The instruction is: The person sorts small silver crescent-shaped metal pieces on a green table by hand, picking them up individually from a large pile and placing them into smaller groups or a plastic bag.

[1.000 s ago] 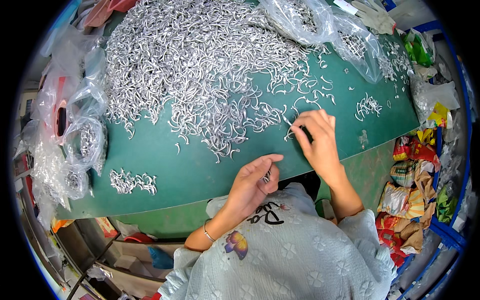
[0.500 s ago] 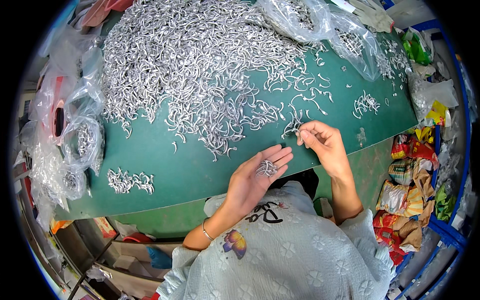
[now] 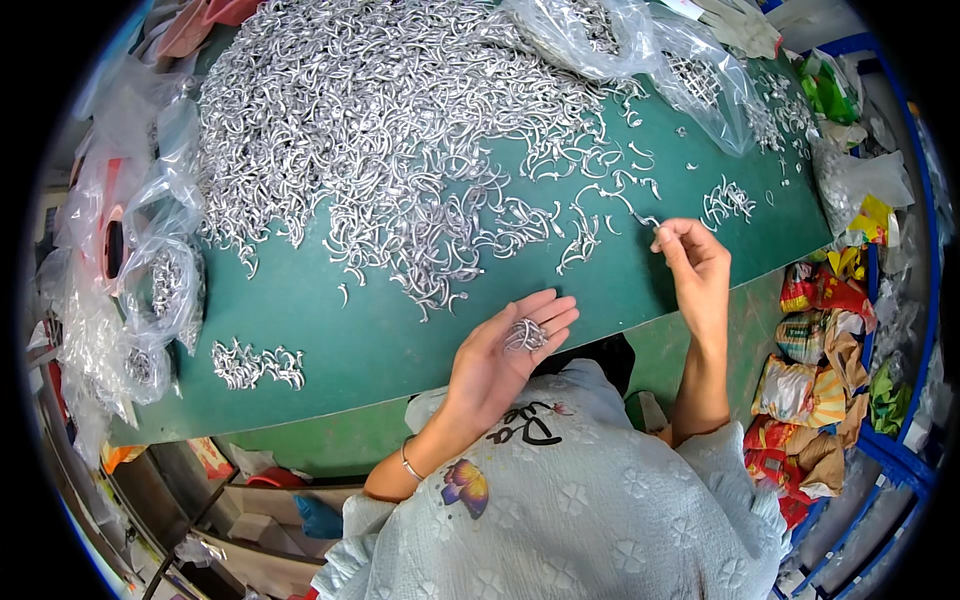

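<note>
My left hand (image 3: pixel 490 362) is turned palm up, its fingers stretched out, cradling a small bunch of curved silver metal pieces (image 3: pixel 525 335). To its right, above the green table (image 3: pixel 330 370), my right hand (image 3: pixel 692 255) has thumb and forefinger pinched on one curved silver piece (image 3: pixel 646 219), whose end sticks out to the left. A few loose curved pieces (image 3: pixel 583 240) lie left of those fingertips. Beyond both hands spreads a large heap of the same silver pieces (image 3: pixel 350 110).
A small pile of pieces (image 3: pixel 257 365) lies at the table's near left, another small pile (image 3: pixel 728 201) at the right. Clear plastic bags (image 3: pixel 165 260) line the left side; one bag holding pieces (image 3: pixel 705 85) lies at the back right. Colourful sacks (image 3: pixel 800 390) stand right of the table.
My right hand has moved right, away from the left palm and the loose pieces, with a piece in its fingertips. My left hand has barely shifted.
</note>
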Demonstrator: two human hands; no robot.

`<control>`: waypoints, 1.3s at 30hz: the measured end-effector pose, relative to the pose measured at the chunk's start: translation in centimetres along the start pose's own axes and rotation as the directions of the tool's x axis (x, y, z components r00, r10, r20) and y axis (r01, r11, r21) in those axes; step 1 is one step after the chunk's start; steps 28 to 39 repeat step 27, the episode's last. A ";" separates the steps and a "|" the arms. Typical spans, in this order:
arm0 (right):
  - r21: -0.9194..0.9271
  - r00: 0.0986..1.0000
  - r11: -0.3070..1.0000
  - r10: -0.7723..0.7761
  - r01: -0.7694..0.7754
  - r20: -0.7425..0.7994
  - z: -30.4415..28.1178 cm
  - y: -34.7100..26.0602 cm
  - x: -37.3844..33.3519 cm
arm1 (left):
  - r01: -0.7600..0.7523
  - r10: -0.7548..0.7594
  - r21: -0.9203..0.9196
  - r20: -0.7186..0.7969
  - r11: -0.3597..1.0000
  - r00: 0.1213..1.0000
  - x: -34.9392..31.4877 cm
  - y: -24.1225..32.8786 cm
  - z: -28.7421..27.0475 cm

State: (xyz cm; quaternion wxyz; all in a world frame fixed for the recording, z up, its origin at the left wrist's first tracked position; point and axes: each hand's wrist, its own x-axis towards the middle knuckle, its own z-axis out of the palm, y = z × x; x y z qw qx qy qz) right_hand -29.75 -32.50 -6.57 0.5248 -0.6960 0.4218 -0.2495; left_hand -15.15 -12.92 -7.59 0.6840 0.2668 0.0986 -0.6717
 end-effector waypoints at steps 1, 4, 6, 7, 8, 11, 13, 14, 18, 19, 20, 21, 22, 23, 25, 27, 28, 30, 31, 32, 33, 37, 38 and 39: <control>-0.001 1.000 1.000 -0.004 0.004 0.016 -0.4 -0.1 0.0 | 0.002 -0.002 -0.004 0.001 1.000 1.000 0.0 0.0 0.1; 0.066 0.994 0.998 -0.028 0.021 0.109 0.3 -0.3 -0.8 | 0.011 -0.011 -0.040 0.003 0.999 1.000 0.2 -0.1 0.3; 0.014 0.993 0.999 -0.038 0.036 0.110 0.9 0.0 -0.9 | 0.010 -0.009 -0.084 0.013 0.996 1.000 0.4 0.0 0.5; -0.027 0.993 0.998 -0.052 0.055 0.102 1.1 0.2 -0.7 | 0.013 -0.010 -0.103 0.023 0.995 1.000 0.3 -0.1 0.6; -0.069 0.993 0.995 -0.067 0.074 0.097 1.2 0.2 -0.5 | 0.015 -0.011 -0.123 0.031 0.992 0.999 0.2 0.0 0.6; -0.090 0.994 0.994 -0.054 0.063 0.097 1.4 0.0 -0.6 | 0.020 -0.012 -0.143 0.056 0.990 0.998 0.1 0.1 0.4; -0.099 0.993 0.993 -0.058 0.068 0.106 1.5 0.0 -0.7 | 0.023 -0.019 -0.160 0.028 0.987 0.999 0.1 0.2 0.5; -0.108 0.992 0.991 -0.069 0.081 0.110 1.6 0.0 -0.7 | 0.024 -0.025 -0.179 -0.006 0.984 1.000 0.1 0.2 0.8; -0.338 0.971 0.911 -0.210 0.238 0.116 2.2 -0.6 -0.5 | 0.073 -0.049 -0.193 0.126 0.978 0.991 0.3 -0.5 -1.6; -0.446 0.963 0.854 -0.218 0.268 0.160 2.1 -0.8 -0.3 | 0.078 -0.056 -0.186 0.119 0.979 0.991 0.1 -0.7 -2.0; -0.480 0.951 0.821 -0.278 0.308 0.136 2.1 -0.8 -0.3 | 0.083 -0.063 -0.181 0.112 0.980 0.992 0.0 -0.5 -1.6; -0.515 0.935 0.785 -0.337 0.346 0.114 2.2 -0.7 -0.4 | 0.088 -0.070 -0.176 0.105 0.981 0.992 -0.2 -0.4 -1.3; -0.549 0.914 0.745 -0.395 0.379 0.095 2.3 -0.7 -0.4 | 0.087 -0.071 -0.160 0.105 0.983 0.992 -0.2 -0.3 -1.3; -0.524 0.890 0.730 -0.434 0.439 0.141 2.4 -0.9 -0.5 | 0.090 -0.075 -0.144 0.106 0.986 0.992 -0.2 -0.3 -1.3; -0.463 0.830 0.693 -0.508 0.552 0.229 3.0 -1.4 -0.6 | 0.103 -0.095 -0.103 0.083 0.989 0.992 -0.2 -0.3 -1.1; -0.483 0.817 0.661 -0.492 0.575 0.300 3.6 -1.6 -0.9 | 0.125 -0.123 -0.055 0.040 0.991 0.992 -0.2 -0.1 -0.5; -0.483 0.817 0.661 -0.492 0.575 0.300 3.6 -1.6 -0.9 | 0.125 -0.123 -0.055 0.040 0.991 0.992 -0.2 -0.1 -0.5; -0.483 0.817 0.661 -0.492 0.575 0.300 3.6 -1.6 -0.9 | 0.125 -0.123 -0.055 0.040 0.991 0.992 -0.2 -0.1 -0.5; -0.483 0.817 0.661 -0.492 0.575 0.300 3.6 -1.6 -0.9 | 0.125 -0.123 -0.055 0.040 0.991 0.992 -0.2 -0.1 -0.5; -0.483 0.817 0.661 -0.492 0.575 0.300 3.6 -1.6 -0.9 | 0.125 -0.123 -0.055 0.040 0.991 0.992 -0.2 -0.1 -0.5; -0.483 0.817 0.661 -0.492 0.575 0.300 3.6 -1.6 -0.9 | 0.125 -0.123 -0.055 0.040 0.991 0.992 -0.2 -0.1 -0.5; -0.483 0.817 0.661 -0.492 0.575 0.300 3.6 -1.6 -0.9 | 0.125 -0.123 -0.055 0.040 0.991 0.992 -0.2 -0.1 -0.5; -0.483 0.817 0.661 -0.492 0.575 0.300 3.6 -1.6 -0.9 | 0.125 -0.123 -0.055 0.040 0.991 0.992 -0.2 -0.1 -0.5; -0.483 0.817 0.661 -0.492 0.575 0.300 3.6 -1.6 -0.9 | 0.125 -0.123 -0.055 0.040 0.991 0.992 -0.2 -0.1 -0.5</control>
